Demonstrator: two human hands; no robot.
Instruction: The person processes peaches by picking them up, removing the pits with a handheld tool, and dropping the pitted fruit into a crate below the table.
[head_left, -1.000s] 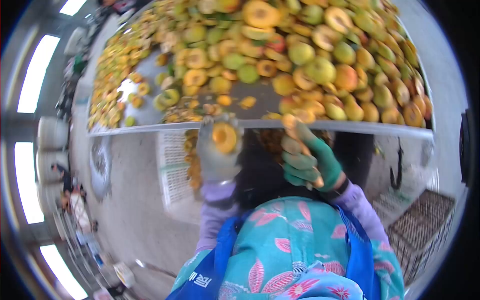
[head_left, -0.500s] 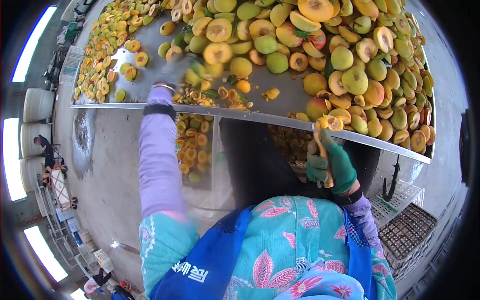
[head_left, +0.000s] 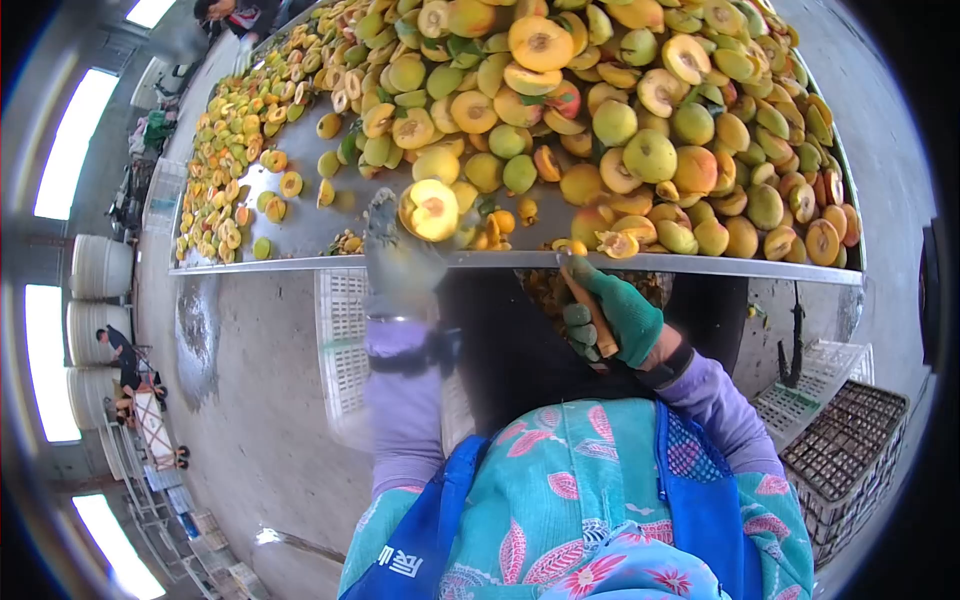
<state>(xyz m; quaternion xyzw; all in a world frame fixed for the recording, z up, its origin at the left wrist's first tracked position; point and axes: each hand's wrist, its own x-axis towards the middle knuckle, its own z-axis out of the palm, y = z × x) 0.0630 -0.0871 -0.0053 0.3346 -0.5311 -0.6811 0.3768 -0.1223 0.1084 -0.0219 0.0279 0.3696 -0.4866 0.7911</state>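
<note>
My left hand (head_left: 402, 250), in a pale glove and smeared by motion, is at the near table edge. Its fingers close on a halved yellow peach (head_left: 430, 210), the cut face showing a hollow in the flesh. A green glove covers my right hand (head_left: 615, 318), which is wrapped round the wooden handle of a small tool (head_left: 592, 312). The tool's tip lies against the table rim, beside scraps of peach flesh, and its shape is hard to make out. Just beyond that hand lies a ragged cut peach piece (head_left: 617, 244).
Peach halves and whole peaches (head_left: 650, 155) heap over the metal table (head_left: 320, 225), thickest at the right. A white crate (head_left: 345, 345) stands below at the left, a dark crate (head_left: 835, 450) at the lower right. Other people (head_left: 120, 350) are at the far left.
My left hand has drawn back toward me and right, now with a peach half in it. My right hand keeps the tool and has shifted slightly left. The whole view has shifted.
</note>
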